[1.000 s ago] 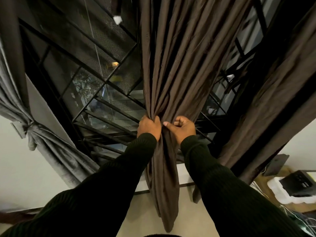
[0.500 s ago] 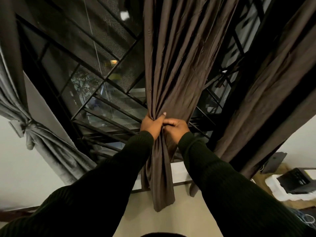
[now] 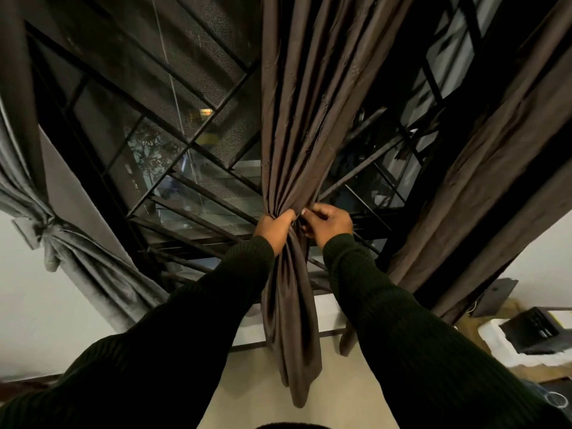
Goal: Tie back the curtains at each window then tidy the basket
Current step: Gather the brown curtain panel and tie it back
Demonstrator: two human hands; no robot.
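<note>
A tall window [image 3: 148,125] with dark metal bars is filling the wall, and a person in dark ribbed sleeves is standing close in front of it. A long brown curtain [image 3: 294,119] is hanging down the middle of the glass, gathered into a narrow waist where both hands are meeting, with its tail dropping loose below them. Another brown curtain [image 3: 495,168] is hanging untied to the right, and a grey curtain [image 3: 93,274] at the far left is already knotted back. The left hand [image 3: 274,227] is clenching around the bunched folds. The right hand [image 3: 328,219] is touching it from the other side, fingers curled and pinching the cloth's edge. The fabric is looking thin, soft and slightly glossy, so it is likely light but slippery; the gathered waist seems the best place to keep hold. No basket is showing.
</note>
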